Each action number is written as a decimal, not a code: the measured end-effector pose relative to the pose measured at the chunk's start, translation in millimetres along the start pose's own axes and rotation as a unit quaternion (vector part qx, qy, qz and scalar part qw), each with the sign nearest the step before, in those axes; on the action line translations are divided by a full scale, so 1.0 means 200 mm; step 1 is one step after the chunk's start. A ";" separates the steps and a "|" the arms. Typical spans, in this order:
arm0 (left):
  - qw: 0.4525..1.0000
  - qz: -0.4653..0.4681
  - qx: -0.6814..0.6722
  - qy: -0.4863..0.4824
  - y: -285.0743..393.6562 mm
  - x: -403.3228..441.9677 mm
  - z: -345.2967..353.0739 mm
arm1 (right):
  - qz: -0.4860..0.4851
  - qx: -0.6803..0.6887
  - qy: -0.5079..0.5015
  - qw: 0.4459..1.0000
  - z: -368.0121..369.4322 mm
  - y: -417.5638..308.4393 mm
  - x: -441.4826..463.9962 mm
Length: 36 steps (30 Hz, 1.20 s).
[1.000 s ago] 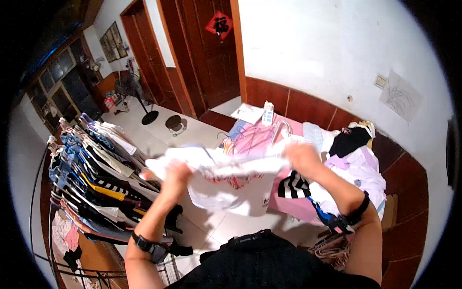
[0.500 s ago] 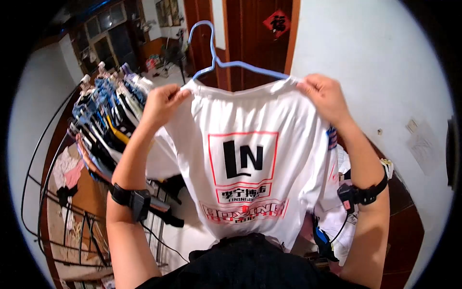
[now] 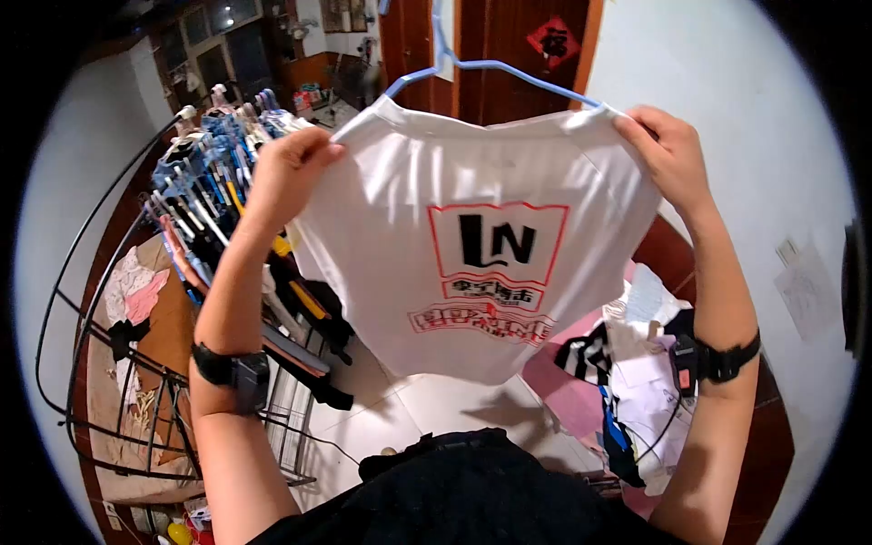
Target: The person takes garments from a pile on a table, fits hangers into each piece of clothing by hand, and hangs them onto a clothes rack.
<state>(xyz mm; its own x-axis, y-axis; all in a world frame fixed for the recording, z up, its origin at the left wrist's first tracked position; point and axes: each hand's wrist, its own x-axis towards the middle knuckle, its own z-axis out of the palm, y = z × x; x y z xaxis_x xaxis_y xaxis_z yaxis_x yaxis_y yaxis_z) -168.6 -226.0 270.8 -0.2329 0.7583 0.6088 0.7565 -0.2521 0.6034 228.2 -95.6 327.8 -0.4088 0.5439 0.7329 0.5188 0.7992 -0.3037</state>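
A white T-shirt (image 3: 381,227) with black and red print hangs from a blue hanger (image 3: 522,70), stretched between my two hands. My left hand (image 3: 292,168) pinches the shirt at its left shoulder, fingers closed. On the other side, my right hand (image 3: 668,154) grips the right shoulder with thumb and fingers closed on the fabric. The hanger's bar shows above the neckline; its ends are inside the shirt, and the top of its hook is partly cut off by the view's edge.
At the left, a rack of clothes on hangers (image 3: 218,173) stands beside a black metal frame (image 3: 68,363). A pile of folded clothes (image 3: 640,372) lies at the right. Brown doors (image 3: 495,82) and a white wall (image 3: 718,82) are ahead.
Both hands have moved apart, spreading the shirt wider. The shirt and hanger have risen in view, and the shirt's lower hem has swung forward, away from my body.
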 end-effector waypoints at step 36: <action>0.954 -0.209 0.150 0.153 -1.19 -1.11 -1.34 | 0.081 0.627 -0.624 0.460 1.66 -1.47 -0.11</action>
<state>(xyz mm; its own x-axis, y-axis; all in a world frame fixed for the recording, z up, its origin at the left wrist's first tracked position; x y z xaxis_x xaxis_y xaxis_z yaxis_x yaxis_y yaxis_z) -460.1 -495.0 130.2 -0.6858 0.5323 0.4963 0.6883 0.2528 0.6800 -164.9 -256.4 198.6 -0.9594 -0.2789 -0.0427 0.0971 -0.1841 -0.9781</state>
